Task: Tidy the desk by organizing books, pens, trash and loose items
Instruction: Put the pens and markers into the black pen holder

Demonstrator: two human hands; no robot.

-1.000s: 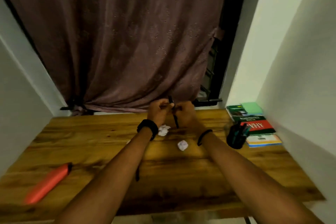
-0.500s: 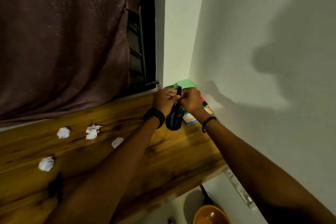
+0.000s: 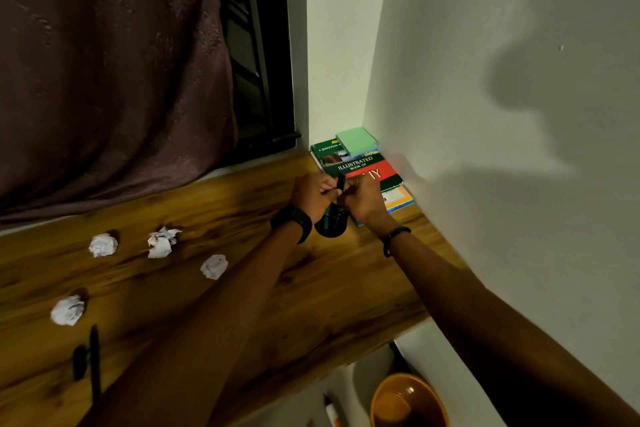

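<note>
Dark pen (image 3: 341, 181) stands pinched upright between both hands, directly above the black pen cup (image 3: 331, 224) near the bench's (image 3: 242, 204) right back corner. Left hand (image 3: 311, 192) and right hand (image 3: 363, 198) meet knuckle to knuckle, each grip clamped on the pen, forearms stretched forward. Stacked books (image 3: 363, 166) lie just behind. Four crumpled paper balls (image 3: 103, 245) sit to the left.

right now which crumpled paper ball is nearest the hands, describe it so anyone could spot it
On the wooden desk, four white crumpled paper balls lie left of the forearms. It is the small rounded one farthest right, lying beside the left forearm.
</note>
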